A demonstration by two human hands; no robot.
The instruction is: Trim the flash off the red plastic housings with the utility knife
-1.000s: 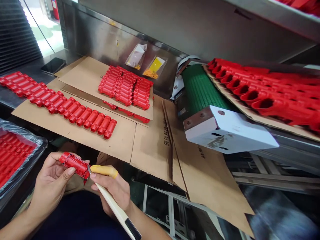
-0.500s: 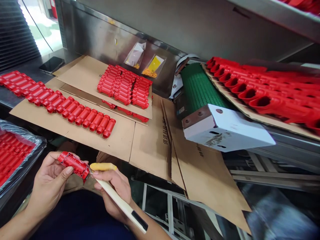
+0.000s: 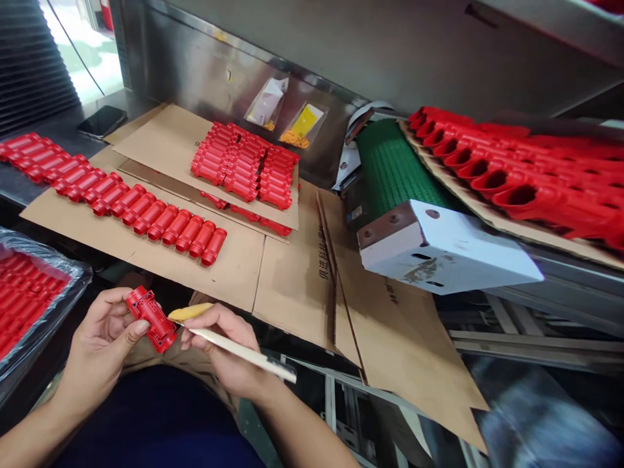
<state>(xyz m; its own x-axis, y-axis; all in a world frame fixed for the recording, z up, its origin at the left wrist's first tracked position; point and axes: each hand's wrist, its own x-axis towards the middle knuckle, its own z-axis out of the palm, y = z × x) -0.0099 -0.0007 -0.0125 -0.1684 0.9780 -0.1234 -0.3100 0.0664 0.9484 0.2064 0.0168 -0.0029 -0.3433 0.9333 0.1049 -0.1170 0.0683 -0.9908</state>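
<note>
My left hand (image 3: 104,331) is closed around a red plastic cylindrical part (image 3: 155,322) with dark outlines along its side, gripped between thumb and fingers. In my right hand (image 3: 227,344) is a slim white-handled tool (image 3: 244,350) with a thin metal tip, held like a pen. Its tip meets or comes very close to the right side of the red part; exact contact is too small to tell. A yellow finger cot (image 3: 191,312) covers my right index finger. Beyond my hands, a slanted row of similar red parts (image 3: 163,224) lies on cardboard (image 3: 229,279).
More red parts (image 3: 244,162) sit on stacked cardboard sheets. At left stands a plastic-lined bin (image 3: 73,279) of red parts. On the right, a green conveyor roller (image 3: 400,166) with a white bracket (image 3: 448,250) juts out beside red pieces (image 3: 536,175). A phone (image 3: 102,121) lies at the back.
The red part has tilted steeper and turned in my left hand, moving slightly right. My right hand has swung the tool to a flatter angle, its tip now along the part's side instead of its end.
</note>
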